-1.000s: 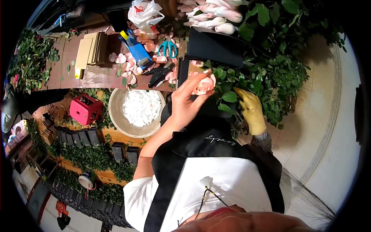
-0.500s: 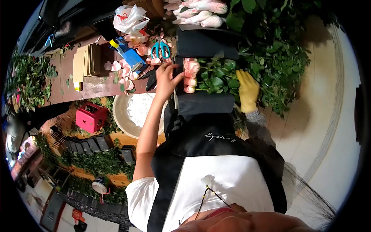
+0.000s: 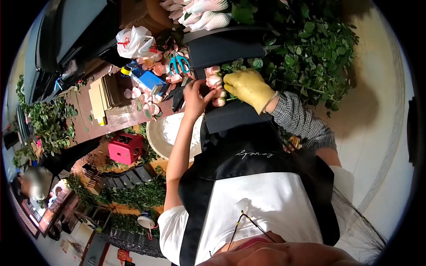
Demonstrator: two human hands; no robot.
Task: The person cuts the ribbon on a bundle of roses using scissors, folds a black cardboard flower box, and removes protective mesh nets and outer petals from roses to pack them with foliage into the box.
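Note:
Pale pink roses (image 3: 214,81) lie in a row between two black corrugated pads, an upper one (image 3: 226,49) and a lower one (image 3: 235,117). My bare left hand (image 3: 196,98) is at the flower-head end, its thumb against the lower blooms and its fingers apart. From the stem side, my right hand (image 3: 248,87) in a yellow glove curls its fingers just behind the rose heads. The glove covers most of the stems and leaves. Teal-handled scissors (image 3: 179,64) lie beyond my left hand among loose petals (image 3: 146,95).
A blue tool (image 3: 151,82) and cardboard pieces (image 3: 104,95) lie on the table. Below its edge are a white basin (image 3: 153,137) and a pink stool (image 3: 126,148). Net-wrapped roses (image 3: 208,20) lie at the top, leafy stems (image 3: 310,57) at right. Another person stands far left.
My gloved right hand has moved left along the stems to the rose heads. My left thumb has come against the blooms. The whole view has shifted and turned slightly.

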